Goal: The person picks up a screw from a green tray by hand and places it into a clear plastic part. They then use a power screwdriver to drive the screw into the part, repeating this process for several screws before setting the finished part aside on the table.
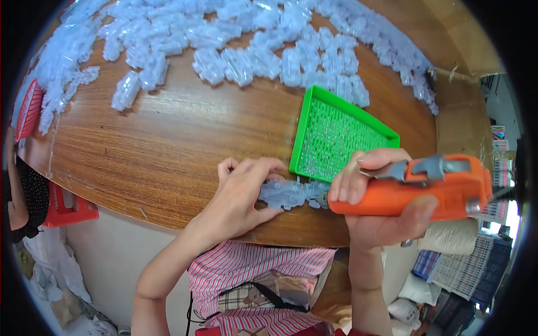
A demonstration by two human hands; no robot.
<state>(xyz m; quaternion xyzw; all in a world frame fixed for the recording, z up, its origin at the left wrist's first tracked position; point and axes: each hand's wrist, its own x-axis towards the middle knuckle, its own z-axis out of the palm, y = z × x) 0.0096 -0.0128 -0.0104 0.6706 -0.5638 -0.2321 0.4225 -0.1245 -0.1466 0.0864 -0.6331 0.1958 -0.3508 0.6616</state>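
Observation:
My left hand (238, 190) is closed around a clear, pale-blue plastic part (284, 194) at the table's near edge, thumb below it and fingers above. An orange power screwdriver (392, 197) lies sideways in my right hand (372, 228), with the fingers wrapped over its body. Its dark tip meets the right end of the plastic part; the exact contact point is too small to make out. Just beyond both hands is a green tray (304, 126), its floor scattered with small silvery pieces that look like screws.
Heaps of similar clear plastic parts (241, 64) cover the far side of the brown wooden table (168, 140). A red basket (28, 109) stands at the far left edge. Another person's arm (17, 196) and a red stool (64, 207) show at left. Cardboard (462, 117) borders the right side.

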